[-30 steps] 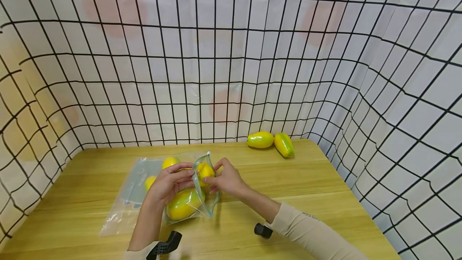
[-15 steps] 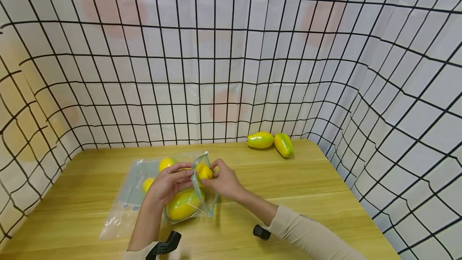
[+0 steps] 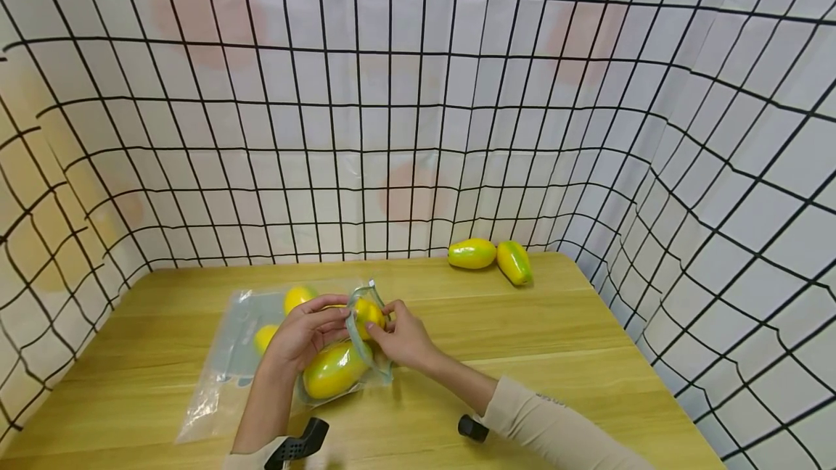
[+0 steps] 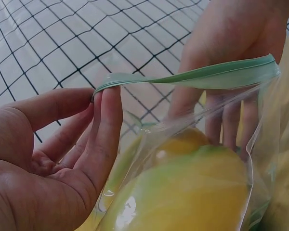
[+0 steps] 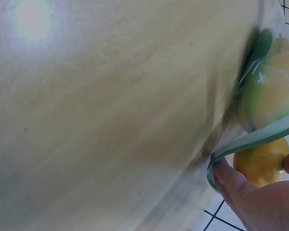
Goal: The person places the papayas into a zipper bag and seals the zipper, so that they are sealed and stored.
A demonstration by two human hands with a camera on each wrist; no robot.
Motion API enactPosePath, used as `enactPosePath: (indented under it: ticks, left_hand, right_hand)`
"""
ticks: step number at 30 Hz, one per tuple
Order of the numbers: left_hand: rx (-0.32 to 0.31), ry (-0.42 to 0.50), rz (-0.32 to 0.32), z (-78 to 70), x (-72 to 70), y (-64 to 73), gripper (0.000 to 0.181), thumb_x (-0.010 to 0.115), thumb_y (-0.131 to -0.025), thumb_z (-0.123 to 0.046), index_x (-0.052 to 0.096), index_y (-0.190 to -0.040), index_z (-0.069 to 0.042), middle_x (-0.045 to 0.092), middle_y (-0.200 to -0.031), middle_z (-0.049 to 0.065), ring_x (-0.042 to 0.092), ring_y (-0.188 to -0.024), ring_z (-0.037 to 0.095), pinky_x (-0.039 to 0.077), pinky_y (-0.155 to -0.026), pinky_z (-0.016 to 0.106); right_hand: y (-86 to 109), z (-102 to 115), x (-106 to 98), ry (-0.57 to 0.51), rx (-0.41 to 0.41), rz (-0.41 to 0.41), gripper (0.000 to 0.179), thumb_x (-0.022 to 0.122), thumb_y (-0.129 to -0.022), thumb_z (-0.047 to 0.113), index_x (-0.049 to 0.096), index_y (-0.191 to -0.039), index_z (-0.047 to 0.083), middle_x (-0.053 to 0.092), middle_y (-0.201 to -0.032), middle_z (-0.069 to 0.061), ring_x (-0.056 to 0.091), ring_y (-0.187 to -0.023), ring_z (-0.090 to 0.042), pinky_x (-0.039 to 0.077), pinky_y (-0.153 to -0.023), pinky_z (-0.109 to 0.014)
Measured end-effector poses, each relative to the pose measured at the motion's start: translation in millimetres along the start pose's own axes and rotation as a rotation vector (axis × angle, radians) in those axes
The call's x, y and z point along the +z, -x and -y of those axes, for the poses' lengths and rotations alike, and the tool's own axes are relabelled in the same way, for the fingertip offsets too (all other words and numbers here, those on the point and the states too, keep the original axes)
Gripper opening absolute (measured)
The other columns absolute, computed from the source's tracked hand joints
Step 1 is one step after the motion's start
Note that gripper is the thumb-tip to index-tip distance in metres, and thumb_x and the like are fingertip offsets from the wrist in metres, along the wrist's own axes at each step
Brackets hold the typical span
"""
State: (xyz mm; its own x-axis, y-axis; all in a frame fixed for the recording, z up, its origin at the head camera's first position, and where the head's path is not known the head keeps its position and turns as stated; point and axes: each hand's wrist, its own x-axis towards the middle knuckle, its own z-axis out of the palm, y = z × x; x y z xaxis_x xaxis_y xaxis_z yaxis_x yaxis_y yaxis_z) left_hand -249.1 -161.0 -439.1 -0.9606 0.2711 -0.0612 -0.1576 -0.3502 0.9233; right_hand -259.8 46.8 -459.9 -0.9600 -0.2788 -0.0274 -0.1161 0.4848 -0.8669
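Note:
A clear zip bag (image 3: 374,372) with a pale green zip strip (image 4: 197,74) stands on its side, mouth facing right. My left hand (image 3: 302,336) pinches the strip at the rim between thumb and fingers. Inside lies a large yellow-green fruit (image 3: 334,370), shaped like a mango or papaya. My right hand (image 3: 406,336) holds a yellow fruit (image 3: 369,318) within the bag's mouth, its fingers partly inside. In the right wrist view, the thumb lies against that yellow fruit (image 5: 261,163). Behind the left hand, two more yellow fruits (image 3: 299,299) show only in part.
Two yellow-green fruits (image 3: 472,254) lie at the table's back edge, right of centre. A flat clear bag with a grey-blue panel (image 3: 238,336) spreads at the left. Black grid netting (image 3: 405,129) over white sheeting surrounds the wooden table (image 3: 555,361).
My right hand has shifted slightly down and left with the yellow fruit, deeper into the bag's mouth. The two partly hidden fruits have slid a little left. My left hand stays put.

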Motion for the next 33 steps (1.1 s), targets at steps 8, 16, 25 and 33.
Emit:
enactPosePath:
  ticks: [8, 16, 25, 33]
  left_hand:
    - [-0.005, -0.009, -0.026, 0.1, -0.9, 0.3, 0.018, 0.061, -0.099, -0.002, 0.074, -0.106, -0.012, 0.078, -0.096, 0.004, 0.075, -0.081, 0.015, 0.063, -0.08, 0.03]
    - [0.002, -0.024, -0.034, -0.9, -9.0, 2.0, 0.019, 0.06, -0.1, -0.002, 0.074, -0.105, -0.013, 0.078, -0.101, 0.005, 0.076, -0.086, 0.016, 0.064, -0.081, 0.032]
    - [0.009, -0.014, -0.033, -0.6, -12.7, 1.8, 0.024, 0.058, -0.1, 0.0, 0.075, -0.101, -0.016, 0.078, -0.097, 0.003, 0.075, -0.083, 0.014, 0.064, -0.08, 0.03]
    - [0.002, -0.003, -0.044, -1.3, -9.3, 2.2, 0.022, 0.059, -0.099, 0.0, 0.075, -0.103, -0.015, 0.078, -0.097, 0.002, 0.076, -0.083, 0.014, 0.063, -0.08, 0.03]
  right_hand:
    - [0.7, -4.9, 4.0, 0.04, -0.025, 0.005, 0.046, 0.064, -0.1, 0.033, 0.05, -0.132, 0.002, 0.074, -0.108, -0.02, 0.072, -0.086, -0.022, 0.058, -0.063, -0.03]
    - [1.3, -4.0, 4.5, 0.063, -0.043, 0.033, 0.046, 0.061, -0.101, 0.031, 0.052, -0.14, 0.008, 0.072, -0.118, -0.017, 0.072, -0.107, -0.03, 0.063, -0.081, -0.038]
    - [2.8, -3.0, 5.7, 0.068, -0.075, 0.04, 0.041, 0.063, -0.099, 0.023, 0.056, -0.136, 0.005, 0.072, -0.119, -0.019, 0.071, -0.111, -0.034, 0.062, -0.088, -0.046]
    - [2.0, -3.6, 0.7, 0.068, -0.061, 0.057, 0.04, 0.063, -0.1, 0.025, 0.061, -0.137, 0.011, 0.074, -0.117, -0.014, 0.071, -0.109, -0.031, 0.062, -0.085, -0.042]
